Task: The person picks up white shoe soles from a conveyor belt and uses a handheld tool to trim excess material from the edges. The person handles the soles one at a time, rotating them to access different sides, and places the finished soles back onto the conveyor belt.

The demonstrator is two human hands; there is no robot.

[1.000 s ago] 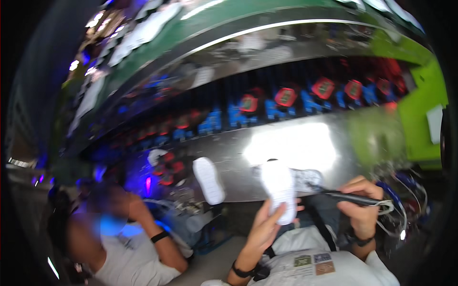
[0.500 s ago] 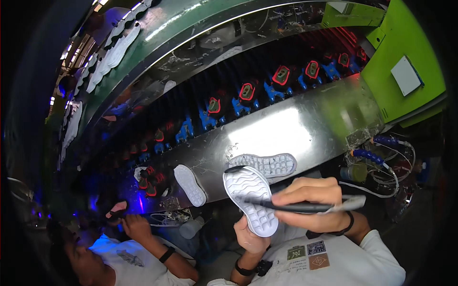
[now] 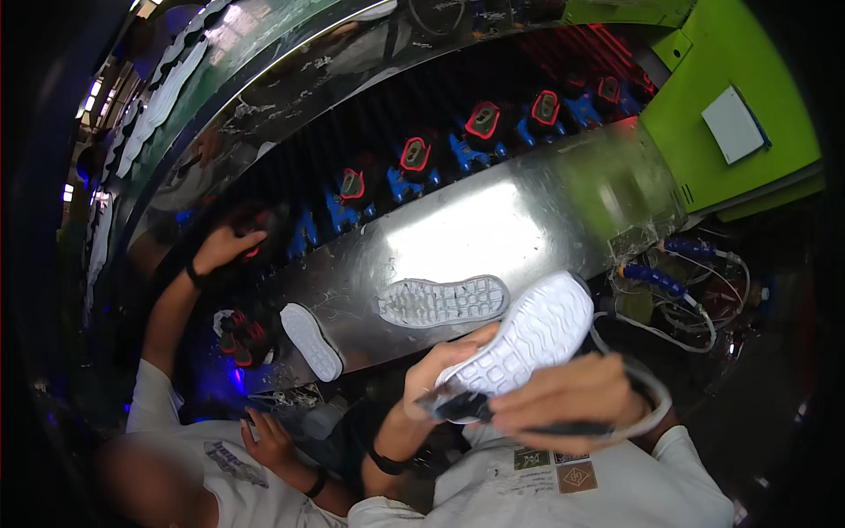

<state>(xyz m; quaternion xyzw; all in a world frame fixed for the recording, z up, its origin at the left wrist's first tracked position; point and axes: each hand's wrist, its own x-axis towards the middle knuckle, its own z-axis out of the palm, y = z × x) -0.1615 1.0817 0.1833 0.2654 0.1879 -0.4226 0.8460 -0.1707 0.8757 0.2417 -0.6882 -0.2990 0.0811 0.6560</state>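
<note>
My left hand (image 3: 437,368) grips a white shoe sole (image 3: 537,330) by its edge, above the front of the metal bench. The sole is tilted toward the upper right, its wavy and blocky tread in sight. My right hand (image 3: 576,396), smeared by motion, is closed round a slim black tool (image 3: 462,407) with a pale tube at its rear. The tool's tip is at the sole's lower end, close to my left fingers; whether it touches is unclear. Behind lies a grey-white sole mould-like piece (image 3: 443,302) with a gridded tread. Further left rests another white sole (image 3: 311,341).
A metal bench (image 3: 352,273) runs along a row of blue clamps with red-rimmed heads (image 3: 482,120). A green cabinet (image 3: 748,79) stands right, near blue jointed hoses (image 3: 656,280). At left, a co-worker's hand (image 3: 224,248) reaches into the row; red-black pieces (image 3: 242,339) lie nearby.
The sole in my left hand has swung to the right, its upper end now pointing up and right. The black tool has moved down to the lower end. The co-worker's arm has stretched forward.
</note>
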